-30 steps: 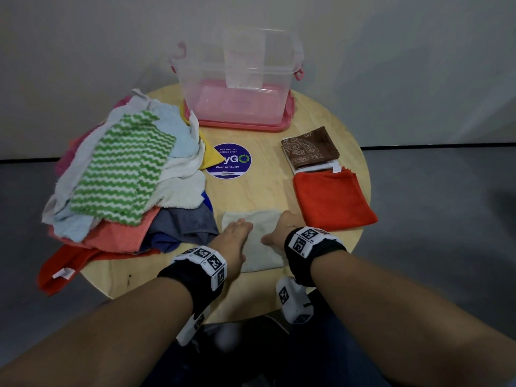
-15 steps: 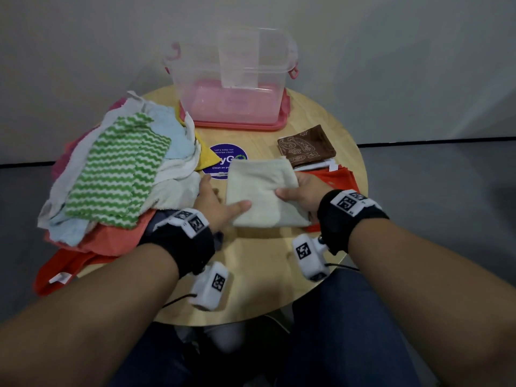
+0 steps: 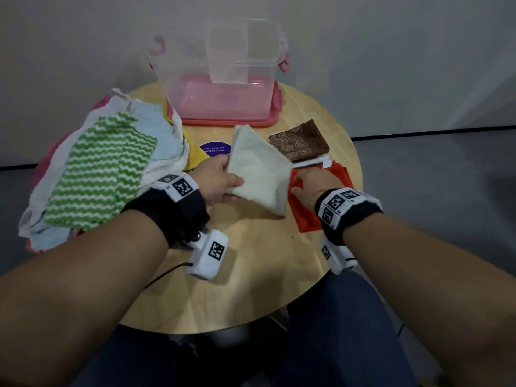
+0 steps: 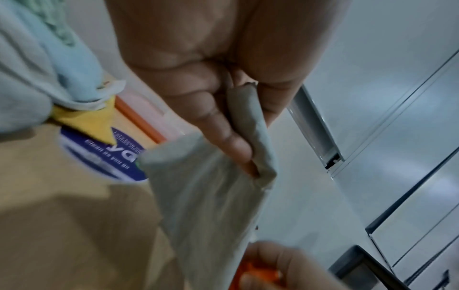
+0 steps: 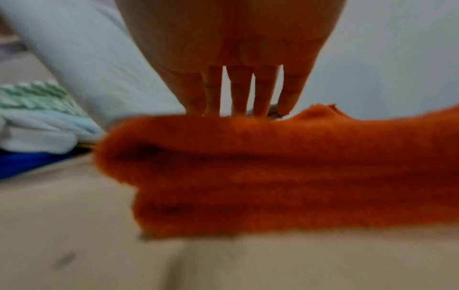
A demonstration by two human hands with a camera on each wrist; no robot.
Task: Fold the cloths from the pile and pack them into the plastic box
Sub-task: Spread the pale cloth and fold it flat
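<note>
My left hand (image 3: 220,182) grips a folded cream cloth (image 3: 259,171) by its near left edge and holds it tilted above the round wooden table (image 3: 251,275). The left wrist view shows the thumb and fingers (image 4: 236,117) pinching a bunched edge of that cream cloth (image 4: 206,206). My right hand (image 3: 310,185) rests on the left edge of a folded orange cloth (image 3: 307,219), fingers (image 5: 238,88) over its top and the thumb at its side. The clear plastic box (image 3: 223,79) stands on its pink lid at the table's far edge. The unfolded pile (image 3: 97,169) lies at left.
A folded brown patterned cloth (image 3: 300,143) lies on a white one just beyond the orange cloth. A purple round sticker (image 3: 213,148) sits mid-table, partly under the cream cloth. The table's near half is bare wood. A grey wall stands close behind the box.
The cream cloth went from flat at the near edge, pressed by both hands, to lifted and carried forward. My right hand has let it go and moved onto the orange cloth.
</note>
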